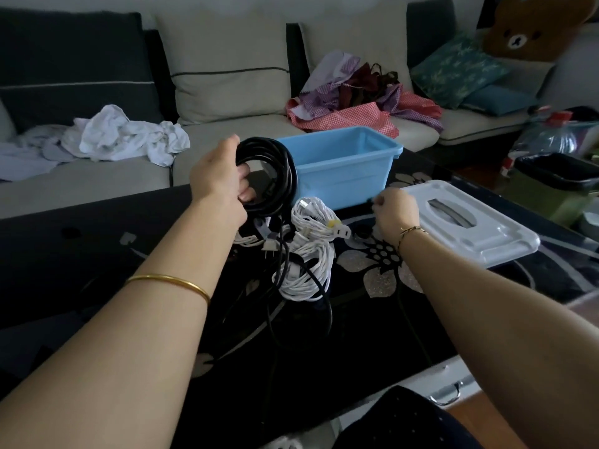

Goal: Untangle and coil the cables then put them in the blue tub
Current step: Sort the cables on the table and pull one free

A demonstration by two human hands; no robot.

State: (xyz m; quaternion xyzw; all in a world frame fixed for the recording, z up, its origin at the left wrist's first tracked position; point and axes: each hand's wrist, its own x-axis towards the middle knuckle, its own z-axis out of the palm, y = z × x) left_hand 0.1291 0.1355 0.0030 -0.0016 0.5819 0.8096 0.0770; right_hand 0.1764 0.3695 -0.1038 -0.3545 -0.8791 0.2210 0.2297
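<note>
Left hand (217,180) grips glossy black cable coil (287,170).

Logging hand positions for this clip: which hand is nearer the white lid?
Right. The right hand is just beside the left edge of the white lid; the left hand holds the black cable coil farther left, beyond the white cables.

White lid (492,236) on black floral table (81,254) — sofa (227,92) behind holds white cloth (123,134), checkered clothes (350,108), bear cushion (531,30).

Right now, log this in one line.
left hand: holds black coil | right hand: curled, hold unclear | blue tub: open
</note>
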